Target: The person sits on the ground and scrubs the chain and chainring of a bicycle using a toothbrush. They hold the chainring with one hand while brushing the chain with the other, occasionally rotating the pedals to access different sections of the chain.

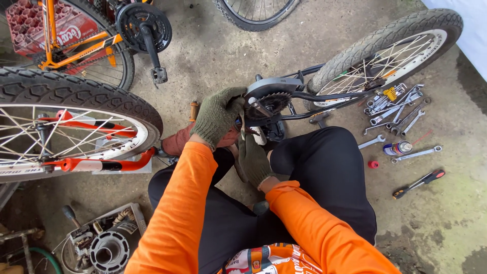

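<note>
L hand, gloved, rests over the crank area, grip curled on the chainring edge. R hand, gloved, sits just below; can't tell its grip. Bike frame lies on floor btwn knees. Wrenches, spray can, screwdriver to the right.

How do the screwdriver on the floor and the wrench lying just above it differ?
The screwdriver has a black and red handle with a thin dark shaft; the wrench is bare silvery metal all over. The screwdriver ends in a narrow tip, while the wrench has a ring end and an open end. The screwdriver lies farther from the spray can; the wrench lies right beside it. Both lie flat on the concrete floor, untouched by the gloved hands.
</note>
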